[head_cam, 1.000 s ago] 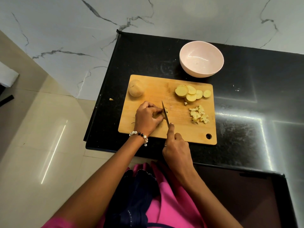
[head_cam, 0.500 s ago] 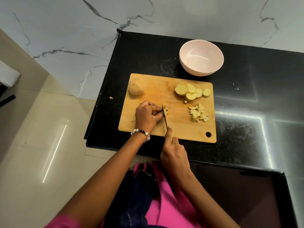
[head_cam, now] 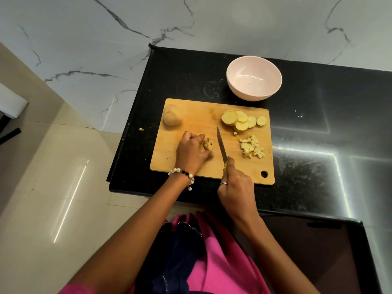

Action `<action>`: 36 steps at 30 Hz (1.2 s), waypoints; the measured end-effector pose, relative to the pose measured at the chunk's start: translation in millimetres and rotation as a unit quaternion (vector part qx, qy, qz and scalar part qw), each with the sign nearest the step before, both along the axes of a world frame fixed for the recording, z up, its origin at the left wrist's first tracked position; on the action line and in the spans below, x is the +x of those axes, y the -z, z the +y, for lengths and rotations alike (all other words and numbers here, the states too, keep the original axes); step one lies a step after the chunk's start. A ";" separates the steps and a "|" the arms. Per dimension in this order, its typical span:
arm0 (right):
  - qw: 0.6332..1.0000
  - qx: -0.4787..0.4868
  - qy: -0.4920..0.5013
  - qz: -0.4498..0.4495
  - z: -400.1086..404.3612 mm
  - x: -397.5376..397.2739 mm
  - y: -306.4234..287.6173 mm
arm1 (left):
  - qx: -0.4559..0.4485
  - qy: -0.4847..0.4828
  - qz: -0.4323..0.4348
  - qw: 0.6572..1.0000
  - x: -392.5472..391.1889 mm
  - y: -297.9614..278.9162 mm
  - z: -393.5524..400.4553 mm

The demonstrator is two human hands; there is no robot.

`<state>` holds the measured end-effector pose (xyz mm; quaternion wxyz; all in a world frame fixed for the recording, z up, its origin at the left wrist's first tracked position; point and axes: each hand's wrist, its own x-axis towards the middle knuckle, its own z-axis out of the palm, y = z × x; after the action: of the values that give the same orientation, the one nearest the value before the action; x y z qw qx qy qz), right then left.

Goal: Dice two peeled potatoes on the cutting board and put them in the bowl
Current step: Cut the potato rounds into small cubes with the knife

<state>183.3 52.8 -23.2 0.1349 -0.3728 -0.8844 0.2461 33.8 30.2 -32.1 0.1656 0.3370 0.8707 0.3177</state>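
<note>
Starting at the far left of the counter, I see a small yellow scrap [head_cam: 141, 129] lying on the black countertop [head_cam: 318, 145], just off the left edge of the wooden cutting board [head_cam: 191, 115]. On the board's far left corner sits a whole peeled potato [head_cam: 172, 114], untouched and apart from everything else. Nearer to me, the left hand [head_cam: 192, 152] rests on the board with its fingers curled together, pinching a small chunk of potato [head_cam: 208, 144] that peeks out at the fingertips; a beaded bracelet [head_cam: 182, 174] circles that wrist. Just right of the chunk, and not touching it, I see the knife [head_cam: 221, 145], its blade pointing away from me; whether its tip touches the board I cannot tell. The right hand [head_cam: 235, 183] grips the knife's yellow handle, fingers wrapped round it with the forefinger stretched forward along the top, and a ring [head_cam: 224, 183] shows on one finger. Farther right, at the board's far edge, a row of round potato slices [head_cam: 241, 122] overlap one another, and nearer to me a small heap of diced potato [head_cam: 252, 149] lies on the board's right side. One stray dice piece [head_cam: 235, 133] sits between the slices and the heap. Beyond the board, close to its far right edge, stands the pale pink bowl [head_cam: 237, 81], with nothing in it that I can make out.
</note>
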 end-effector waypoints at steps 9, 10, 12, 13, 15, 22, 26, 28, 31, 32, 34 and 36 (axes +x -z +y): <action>0.998 -0.045 0.044 0.024 13.4 8.2 1.8 | -0.018 0.052 -0.002 0.999 -20.5 -9.8 15.1; 0.997 -0.049 0.046 0.024 13.7 8.9 2.7 | -0.016 0.049 -0.003 0.999 -19.9 -9.6 15.6; 0.997 -0.054 0.049 0.026 14.3 9.8 2.9 | -0.015 0.030 0.003 0.999 -14.0 -8.6 17.2; 0.997 -0.056 0.051 0.027 14.7 9.9 2.3 | -0.018 0.012 0.009 1.000 -9.3 -7.8 18.5; 0.997 -0.055 0.048 0.029 15.5 9.5 0.8 | -0.040 -0.027 0.028 0.998 2.1 -6.5 22.6; 0.998 -0.048 0.028 0.032 16.1 7.9 2.0 | -0.041 0.015 0.040 0.998 2.0 -1.9 33.6; 0.999 -0.042 0.009 0.019 12.3 8.9 7.0 | 0.014 0.112 0.001 0.994 -16.9 -5.5 27.0; 0.999 -0.034 0.010 0.013 10.7 7.9 9.0 | 0.028 0.127 0.008 0.992 -19.6 -5.1 23.4; 1.000 -0.018 0.001 0.002 9.5 4.6 10.7 | 0.005 0.083 0.033 0.996 -17.3 1.0 19.1; 1.000 -0.014 -0.003 -0.004 9.4 3.7 11.2 | -0.004 0.061 0.037 0.997 -15.9 3.0 18.3; 1.000 -0.008 -0.009 -0.015 10.3 2.5 12.9 | -0.003 0.038 0.035 0.999 -12.6 4.7 17.8; 1.000 -0.003 -0.011 -0.024 11.0 2.1 14.1 | 0.009 0.035 0.038 0.999 -10.2 4.3 18.4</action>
<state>185.4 63.8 -37.3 0.1098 -0.3690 -0.8909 0.2410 23.7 48.6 -36.4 0.1401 0.3810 0.8609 0.3067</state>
